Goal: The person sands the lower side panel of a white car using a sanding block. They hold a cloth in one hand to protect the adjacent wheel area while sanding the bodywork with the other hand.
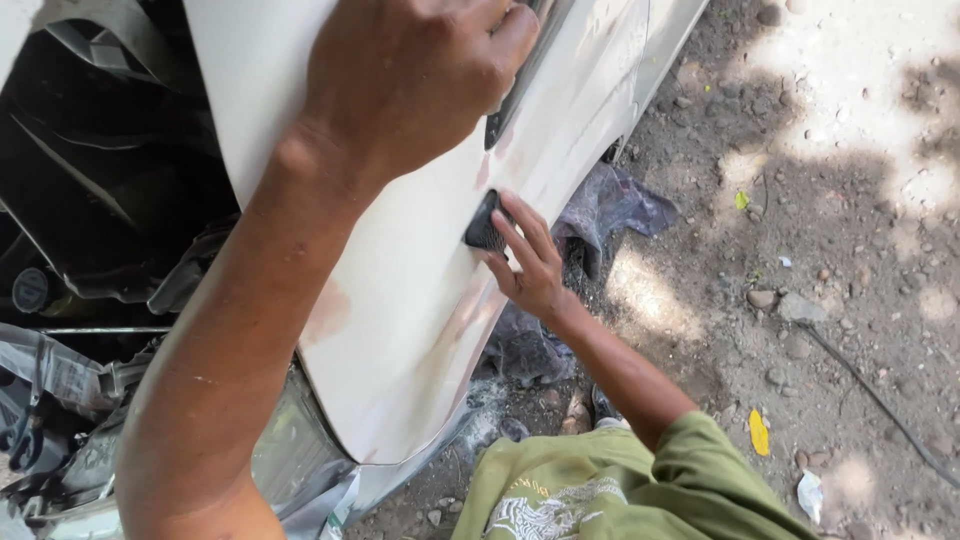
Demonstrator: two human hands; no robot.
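The right hand (pixel 530 262) presses a small dark rubber sanding block (pixel 485 222) flat against the white-primed curved car body panel (pixel 400 300). Its fingers (pixel 528 232) are stretched out nearly straight and spread over the block's outer face, so the block sits under the fingertips and toward the panel, its dark edge showing just beyond them on the side nearer the camera. The grip is a flat, open-palmed press, not a curl around the block. Pinkish filler patches (pixel 470 310) show on the panel just below these fingers and again just above the block.

The left hand (pixel 410 75) rests higher on the same panel, with the forearm running down toward the camera. Its fingers (pixel 505 35) are bent over and closed down against the panel's upper edge, beside a narrow dark slot (pixel 497 125) that lies just under the knuckles. Whether they pinch anything besides the panel cannot be told. The sanding block lies well below these fingers, apart from them.

Beyond the right-hand fingers, past the panel's far edge, a crumpled grey plastic sheet (pixel 610 205) hangs near the ground. A green printed sleeve (pixel 620 490) covers the right upper arm. The ground is bare grey dirt with stones (pixel 800 300), with a yellow fallen leaf (pixel 759 432) and a thin dark cable (pixel 880 400) well away from both hands. To the left of the left forearm, dark vehicle parts (pixel 90 200) show.
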